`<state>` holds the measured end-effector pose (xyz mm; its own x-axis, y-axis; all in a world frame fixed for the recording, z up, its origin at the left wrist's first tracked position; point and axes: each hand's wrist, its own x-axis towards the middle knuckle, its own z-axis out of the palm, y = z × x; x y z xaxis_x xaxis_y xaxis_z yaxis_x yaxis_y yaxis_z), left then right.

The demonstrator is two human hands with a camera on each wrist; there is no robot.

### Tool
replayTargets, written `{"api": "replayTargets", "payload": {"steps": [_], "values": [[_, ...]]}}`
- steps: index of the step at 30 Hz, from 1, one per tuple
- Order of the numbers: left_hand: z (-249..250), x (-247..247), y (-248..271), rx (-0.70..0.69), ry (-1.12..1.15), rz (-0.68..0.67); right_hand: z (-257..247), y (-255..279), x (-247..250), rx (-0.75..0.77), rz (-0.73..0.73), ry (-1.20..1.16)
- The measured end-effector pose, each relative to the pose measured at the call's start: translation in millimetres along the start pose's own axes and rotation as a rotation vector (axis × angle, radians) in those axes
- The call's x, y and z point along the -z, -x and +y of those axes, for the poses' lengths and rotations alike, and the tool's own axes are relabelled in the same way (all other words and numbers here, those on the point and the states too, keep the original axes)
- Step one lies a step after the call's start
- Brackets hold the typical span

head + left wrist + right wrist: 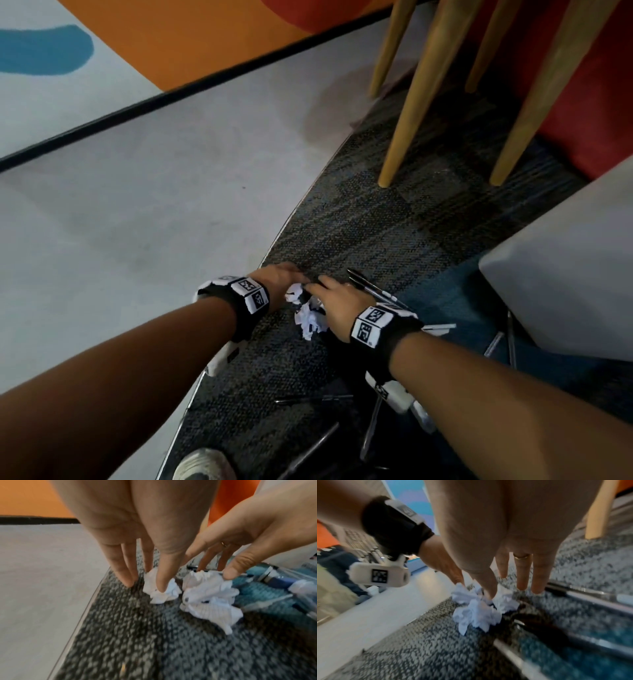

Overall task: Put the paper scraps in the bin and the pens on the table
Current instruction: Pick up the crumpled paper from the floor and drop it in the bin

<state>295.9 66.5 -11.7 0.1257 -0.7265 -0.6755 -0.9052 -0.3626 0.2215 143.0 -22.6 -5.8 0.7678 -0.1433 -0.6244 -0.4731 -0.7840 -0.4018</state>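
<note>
Two crumpled white paper scraps lie side by side on the dark carpet. My left hand point(287, 275) reaches down on the small scrap point(164, 593), thumb in front and a finger behind, pinching it. My right hand point(214, 572) pinches the top of the larger lined scrap point(209, 601) between thumb and fingers. The right hand point(505, 591) wears a ring. A black pen point(370, 287) lies just beyond the right hand's fingertips. Several more pens point(315, 399) are scattered on the carpet near my right forearm. No bin is in view.
Wooden chair legs point(414, 102) stand on the carpet ahead. A white-topped surface point(565, 274) juts in at the right. The carpet ends at a curved metal edge point(291, 216), with pale smooth floor to the left. My shoe point(202, 466) is at the bottom.
</note>
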Motion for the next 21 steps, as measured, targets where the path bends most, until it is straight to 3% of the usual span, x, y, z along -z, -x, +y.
{"api": "replayTargets", "payload": {"steps": [7,12,21], "values": [[-4.8,-20.8,1.6,0.052,0.055,0.022,15.8,-8.9,-16.8,-0.078,0.073,0.035],[-1.1,7.4,2.7,0.094,0.141,0.188,34.6,23.0,17.3,-0.070,0.135,0.058],[85.2,107.3,2.3,-0.211,0.229,0.506,65.6,169.0,134.0,0.012,0.557,-0.114]]}}
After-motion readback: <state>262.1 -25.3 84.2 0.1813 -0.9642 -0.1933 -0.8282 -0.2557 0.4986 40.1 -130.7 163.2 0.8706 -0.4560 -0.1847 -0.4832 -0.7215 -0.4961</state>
